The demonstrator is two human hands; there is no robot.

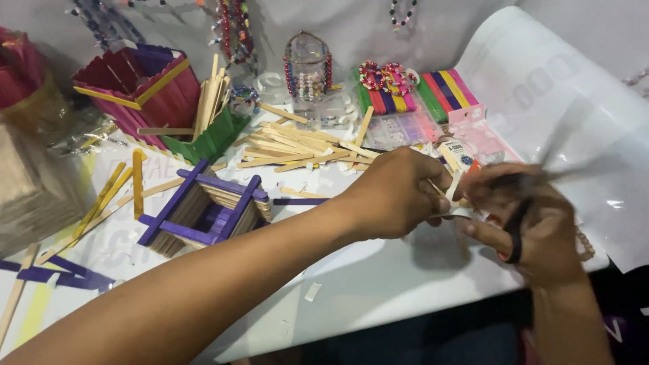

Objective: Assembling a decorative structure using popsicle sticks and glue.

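1. White table [378, 284] is filling most of the frame, its near edge dropping into dark floor at lower right.
2. Left hand [395, 192] is closing around a plain wooden stick [454, 184]; its fingertips are hiding behind the knuckles.
3. Right hand [534, 226] is gripping black scissors [524, 203], blades blurring beyond reading.
4. Purple stick box [203, 209] is sitting centre left; a red stick box [138, 88] is standing upper left.

My scissors [517, 226] have black handles; the stick box [203, 209] is purple and natural wood (the worktop [378, 284] white), the far box [138, 91] pink, yellow-trimmed.
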